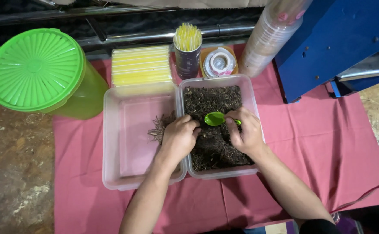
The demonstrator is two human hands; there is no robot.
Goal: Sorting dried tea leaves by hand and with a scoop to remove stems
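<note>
Two clear plastic tubs stand side by side on a pink cloth. The right tub (252, 97) is full of dark dried leaves (211, 102). The left tub (111, 143) holds only a small clump of dry twigs (158, 128) by its right wall. My right hand (246, 132) holds a small green spoon (215, 118) over the dark leaves. My left hand (178, 138) rests curled over the wall between the tubs, fingers down in the leaves beside the spoon; whether it grips any I cannot tell.
A big green lidded container (37, 69) stands at the back left. Behind the tubs are a box of yellow straws (141, 66), a cup of straws (187, 50), a tape roll (218, 61), stacked clear cups (269, 37) and a blue machine (332, 41).
</note>
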